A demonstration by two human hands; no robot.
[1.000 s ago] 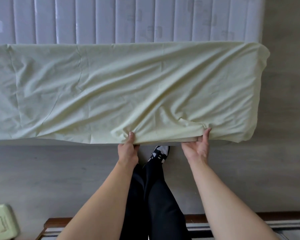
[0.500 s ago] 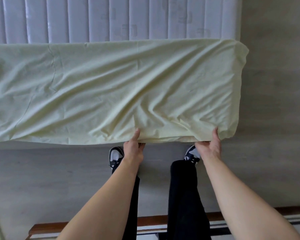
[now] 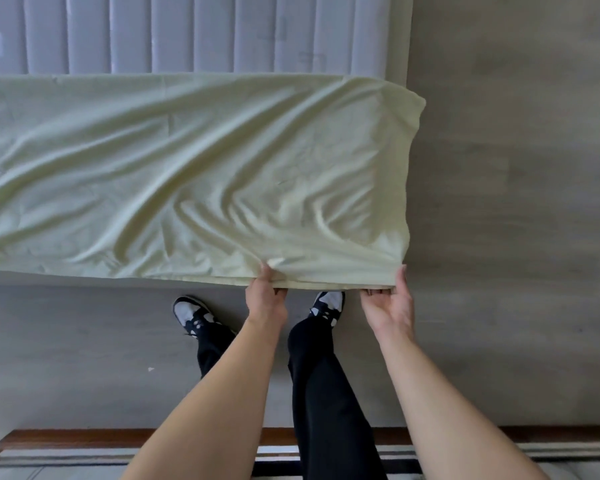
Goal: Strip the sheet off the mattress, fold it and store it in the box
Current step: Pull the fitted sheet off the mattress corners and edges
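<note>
Along the near edge of one pale green sheet, two hands grip its hem: the left hand pinches mid-edge, the right hand holds the corner. One ribbed mattress shows beyond; two sneakers stand below.

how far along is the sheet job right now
Early-to-middle. Done: the far part of the mattress is already bare, and the pale green sheet lies doubled over the near part. In hand: the left hand and right hand both pinch its near edge by the corner. Left: further folding and storing; no box is in view.
</note>
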